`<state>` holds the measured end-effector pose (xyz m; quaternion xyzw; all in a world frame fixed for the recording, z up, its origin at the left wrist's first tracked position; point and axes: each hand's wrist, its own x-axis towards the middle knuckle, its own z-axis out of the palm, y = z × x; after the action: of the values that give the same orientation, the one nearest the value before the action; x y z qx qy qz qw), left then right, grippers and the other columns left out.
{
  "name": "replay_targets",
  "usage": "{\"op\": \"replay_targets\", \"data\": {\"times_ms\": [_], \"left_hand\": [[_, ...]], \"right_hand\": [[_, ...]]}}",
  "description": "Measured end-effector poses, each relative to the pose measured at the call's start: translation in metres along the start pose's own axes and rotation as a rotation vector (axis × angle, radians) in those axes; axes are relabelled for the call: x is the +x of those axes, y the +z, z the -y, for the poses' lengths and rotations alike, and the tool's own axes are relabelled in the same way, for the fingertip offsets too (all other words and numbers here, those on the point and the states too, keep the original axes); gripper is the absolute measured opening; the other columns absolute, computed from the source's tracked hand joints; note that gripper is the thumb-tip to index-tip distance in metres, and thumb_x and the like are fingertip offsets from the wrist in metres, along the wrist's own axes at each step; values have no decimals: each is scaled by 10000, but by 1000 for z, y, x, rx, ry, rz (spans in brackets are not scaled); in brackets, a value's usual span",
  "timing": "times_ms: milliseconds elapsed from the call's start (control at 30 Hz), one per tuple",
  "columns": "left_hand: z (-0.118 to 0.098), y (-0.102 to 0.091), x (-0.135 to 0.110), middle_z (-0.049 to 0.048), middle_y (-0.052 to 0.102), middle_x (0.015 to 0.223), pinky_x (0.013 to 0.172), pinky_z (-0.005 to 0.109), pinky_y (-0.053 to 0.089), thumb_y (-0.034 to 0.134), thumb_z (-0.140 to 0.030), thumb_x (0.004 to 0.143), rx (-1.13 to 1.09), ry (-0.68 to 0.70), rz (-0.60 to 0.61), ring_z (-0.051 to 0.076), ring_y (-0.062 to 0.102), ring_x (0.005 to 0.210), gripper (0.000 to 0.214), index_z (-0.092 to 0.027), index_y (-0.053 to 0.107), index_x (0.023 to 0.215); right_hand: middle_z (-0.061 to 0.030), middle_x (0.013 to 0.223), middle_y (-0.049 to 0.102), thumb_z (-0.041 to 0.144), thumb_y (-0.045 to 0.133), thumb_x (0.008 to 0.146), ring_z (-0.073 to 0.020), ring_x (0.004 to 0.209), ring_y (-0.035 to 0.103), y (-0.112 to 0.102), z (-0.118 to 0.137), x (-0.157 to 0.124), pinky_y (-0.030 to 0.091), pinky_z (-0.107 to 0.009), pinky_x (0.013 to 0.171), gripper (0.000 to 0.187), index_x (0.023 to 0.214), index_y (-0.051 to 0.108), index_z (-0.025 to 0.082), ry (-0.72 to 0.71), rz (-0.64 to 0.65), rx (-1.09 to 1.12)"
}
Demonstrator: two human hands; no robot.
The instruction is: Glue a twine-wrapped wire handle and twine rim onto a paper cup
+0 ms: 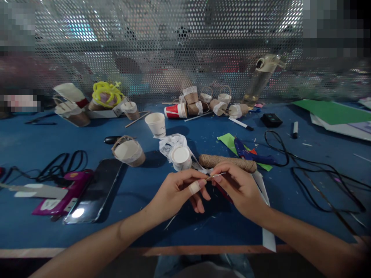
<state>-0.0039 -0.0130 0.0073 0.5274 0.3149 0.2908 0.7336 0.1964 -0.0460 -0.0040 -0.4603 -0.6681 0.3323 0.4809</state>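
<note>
My left hand [181, 190] and my right hand [237, 185] meet above the blue table [145, 193], just in front of me. Both are closed in a pinch on a thin pale strand [216, 176] stretched between the fingertips. A white bandage wraps one left finger. Just behind the hands lies a spool of brown twine [228, 162] on its side. Something dark red shows under my right hand; I cannot make it out.
A twine-wrapped paper cup [129, 151], a white cup in plastic wrap [180, 157], a blue glue gun [249, 154] on green paper, a phone [95, 189], a pink case [63, 193] and black cables [319, 173] surround the hands. More wrapped cups [208, 102] stand by the perforated screen.
</note>
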Motion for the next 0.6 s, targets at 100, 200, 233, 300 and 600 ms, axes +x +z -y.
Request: {"op": "replay_targets", "data": {"times_ms": [100,200,233,300,600], "left_hand": [[0,0,0,27,730,726,474,178,570,625,-260,941,-1,2,1,124,715,509,151,-138,669,1017],[-1,0,-1,25,724,726,475,184,570,623,-259,942,15,17,-15,128,715,515,157,-137,675,1028],[0,0,-1,25,724,731,479,187,571,626,-258,940,24,24,-22,127,714,518,160,-137,678,1029],[1,0,-2,29,726,746,490,197,576,639,-260,930,39,34,-35,125,710,523,164,-135,680,1028],[-1,1,1,34,736,772,506,163,551,578,-277,969,107,8,26,101,708,526,169,-125,651,962]], "right_hand": [[-23,899,661,256,571,960,-155,775,672,0,-2,-1,542,-283,716,81,970,647,232,-4,12,42],[-32,971,675,240,627,924,-182,887,680,0,-5,-1,552,-304,783,97,1016,659,243,-19,7,70],[-33,981,679,239,646,912,-187,908,679,0,-6,-1,551,-312,801,110,1020,663,244,-21,0,68],[-27,955,690,239,670,896,-185,891,679,0,-7,-1,548,-316,812,96,991,676,242,-20,-15,50],[-24,890,704,189,645,909,-154,857,667,-3,1,3,525,-276,782,42,920,680,211,-88,-21,-4]]}}
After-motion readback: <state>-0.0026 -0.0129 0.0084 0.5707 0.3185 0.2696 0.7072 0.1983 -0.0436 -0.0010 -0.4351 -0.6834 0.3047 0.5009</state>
